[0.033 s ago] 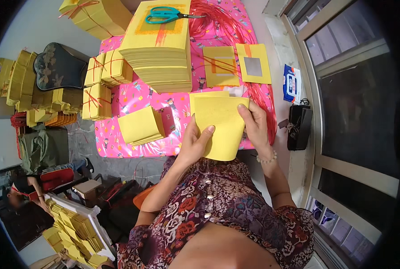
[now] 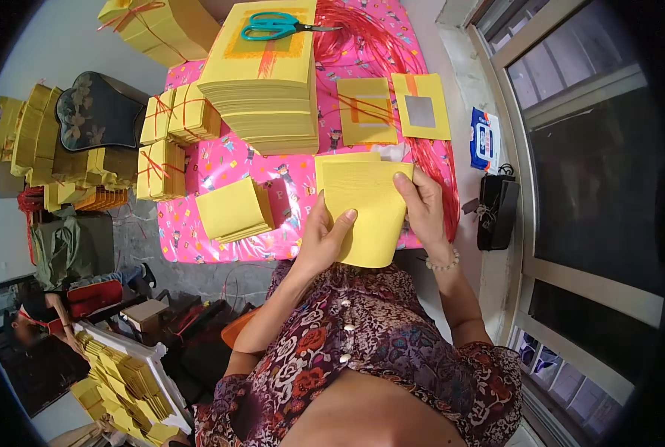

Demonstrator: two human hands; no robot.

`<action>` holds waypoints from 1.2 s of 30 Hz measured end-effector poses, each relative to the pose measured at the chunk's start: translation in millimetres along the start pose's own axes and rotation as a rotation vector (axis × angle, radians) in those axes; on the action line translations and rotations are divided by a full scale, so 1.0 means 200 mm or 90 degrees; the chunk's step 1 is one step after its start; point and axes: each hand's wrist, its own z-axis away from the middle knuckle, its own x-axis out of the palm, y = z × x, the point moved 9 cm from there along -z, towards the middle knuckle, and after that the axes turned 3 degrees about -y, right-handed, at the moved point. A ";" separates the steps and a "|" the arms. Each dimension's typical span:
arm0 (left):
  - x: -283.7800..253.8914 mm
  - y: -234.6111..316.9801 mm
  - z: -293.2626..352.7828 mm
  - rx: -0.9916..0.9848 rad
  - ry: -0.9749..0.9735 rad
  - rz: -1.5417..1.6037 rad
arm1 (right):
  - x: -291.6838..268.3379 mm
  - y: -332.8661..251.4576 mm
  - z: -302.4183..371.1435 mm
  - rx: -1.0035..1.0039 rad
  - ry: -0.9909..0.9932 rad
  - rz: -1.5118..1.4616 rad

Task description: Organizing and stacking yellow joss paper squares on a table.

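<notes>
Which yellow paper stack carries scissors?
The tall yellow paper stack beyond the left hand; only it has the teal-handled metal scissors on top.

Curved yellow paper (image 2: 368,216) is held by the left fingers (image 2: 320,216) and the right fingers (image 2: 428,190), on the near side of the tall paper stack (image 2: 262,112). Teal-handled scissors (image 2: 271,27) are laid atop that stack (blades reaching past its right edge). Red-tied bundles (image 2: 192,115) are set left of it, and two yellow cards (image 2: 422,112) right of it, on the pink counter (image 2: 291,197).
</notes>
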 end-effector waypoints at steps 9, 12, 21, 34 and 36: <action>-0.09 -0.03 0.00 -0.005 0.029 -0.015 | 0.07 0.13 0.03 0.064 -0.112 0.044; -0.09 -0.03 0.00 -0.015 0.036 -0.010 | 0.06 0.13 0.04 0.086 -0.101 0.104; -0.14 -0.01 0.01 0.002 0.066 0.006 | 0.12 0.18 0.07 0.149 -0.154 0.098; -0.23 0.04 0.04 0.017 0.113 -0.038 | 0.19 0.31 0.08 0.178 -0.175 0.106; -0.25 0.04 0.04 0.023 0.126 -0.028 | 0.22 0.28 0.08 0.171 -0.157 0.018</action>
